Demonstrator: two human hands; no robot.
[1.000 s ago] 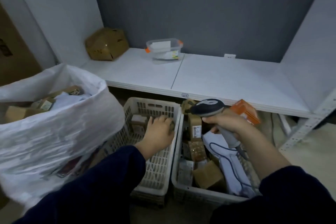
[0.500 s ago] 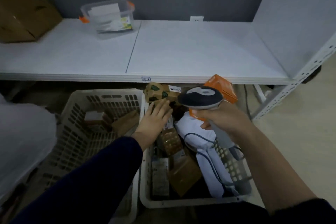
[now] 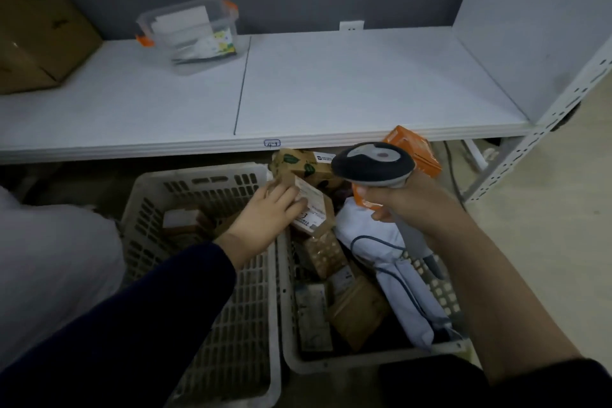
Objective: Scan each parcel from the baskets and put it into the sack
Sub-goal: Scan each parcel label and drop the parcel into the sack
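Two plastic baskets stand side by side on the floor under a white shelf (image 3: 347, 89). The left basket (image 3: 202, 182) holds only a few small boxes at its far end, and the right basket (image 3: 298, 351) is full of parcels. The left hand (image 3: 268, 212) reaches across the wall between the baskets and lies on a small brown parcel (image 3: 311, 209) at the far left corner of the right basket. Its fingers are bent over the near edge of the parcel, but I cannot tell if they grip it or only touch it. The parcel is tilted, its white label faces up, and its long axis runs from the far left to the near right. The right hand (image 3: 410, 205) is closed around the handle of a scanner (image 3: 374, 164), above the right basket. The handle is about upright and the dark head points to the left, toward the parcel. The scanner cable hangs down over a white bag parcel (image 3: 390, 278), which lies lengthwise along the right side of the basket. An orange box (image 3: 414, 149) is behind the scanner. The white sack (image 3: 49, 258) is at the left edge, beside the left basket. On the shelf stand a clear container (image 3: 195, 33) and a cardboard box (image 3: 36, 43).
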